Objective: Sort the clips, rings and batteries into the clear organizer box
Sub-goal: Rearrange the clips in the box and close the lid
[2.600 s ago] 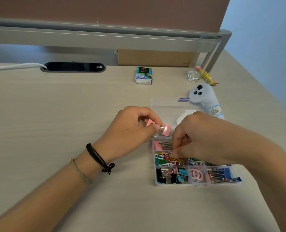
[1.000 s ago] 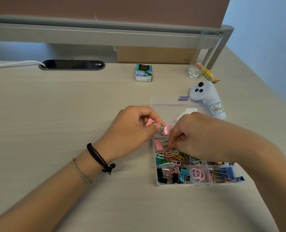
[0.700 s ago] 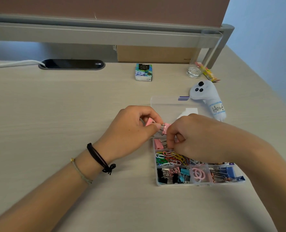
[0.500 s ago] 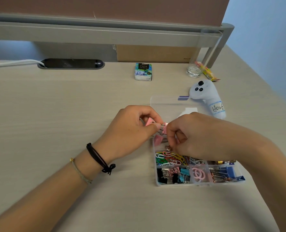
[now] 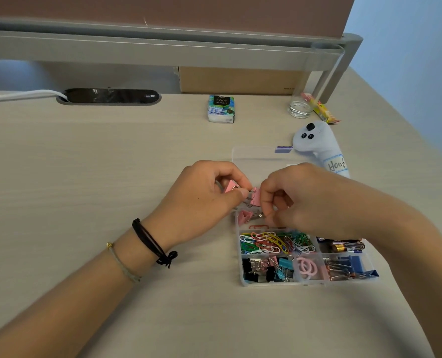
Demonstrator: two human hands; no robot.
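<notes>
Nearest the table's (image 5: 85, 177) front edge, toward its right side, sits the clear organizer box (image 5: 243, 281), lid (image 5: 256, 158) folded open behind it. Front row of compartments, left to right: black and blue binder clips (image 5: 266, 271), pink rings (image 5: 307, 267), then larger blue and copper-coloured clips (image 5: 349, 268). Row behind: a full bed of coloured paper clips (image 5: 274, 242), with batteries (image 5: 344, 245) in the compartment to their right. Far-left compartment holds one pink binder clip (image 5: 245, 216) so far. Both hands work just above that far row. Left hand (image 5: 201, 200), fingers curled, pinches a pink clip (image 5: 230, 186) between thumb and forefinger. Right hand (image 5: 300, 200), also curled, pinches at the wire handle of a second pink clip (image 5: 256, 196) hanging between the two hands; the two clips seem hooked together, though I cannot tell for certain. Judgement: sorting looks mostly done, every visible compartment stocked; what is left appears to be these pink clips, to be parted and dropped in with their mate. No loose pieces visible on the table around the box. Further back, right side: a white controller (image 5: 315, 143) with a handwritten label, touching the lid's corner. Toward the far edge: a tissue pack (image 5: 221, 109), a glass jar (image 5: 299, 109), a yellow wrapper (image 5: 323, 111), and a cable slot (image 5: 108, 96) at far left.
</notes>
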